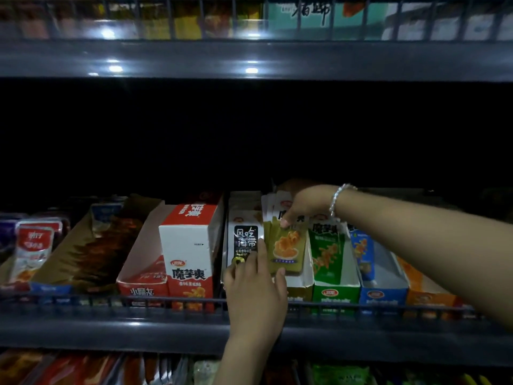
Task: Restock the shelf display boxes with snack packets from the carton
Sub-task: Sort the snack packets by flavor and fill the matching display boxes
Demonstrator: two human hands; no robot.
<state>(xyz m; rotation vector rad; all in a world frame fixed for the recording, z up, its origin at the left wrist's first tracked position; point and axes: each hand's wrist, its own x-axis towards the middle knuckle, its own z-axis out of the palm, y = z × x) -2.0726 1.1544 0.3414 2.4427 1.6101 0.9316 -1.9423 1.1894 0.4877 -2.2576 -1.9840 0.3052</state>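
L hand (pixel 256 284): fingers flat vs front olive-yellow pkt (pixel 286 250), grip relaxed, holding nothing
R hand (pixel 301 204): grip pinching top of pkt stack (pixel 277 208)
pkts: upright in white display box (pixel 301 280), btwn black-label box (pixel 245 240) & green box (pixel 336 291)
shelf (pixel 138 329): wire rail at front

Both hands up at mid-frame, forearms bare.

Left hand (pixel 254 287) reaches up from below, palm away, fingers spread and fairly straight, fingertips pressing forward. Right arm comes in from the right edge, bead bracelet on the wrist, wrist bent down; right hand (pixel 301 207) has fingers curled in a pinch grip, thumb low.
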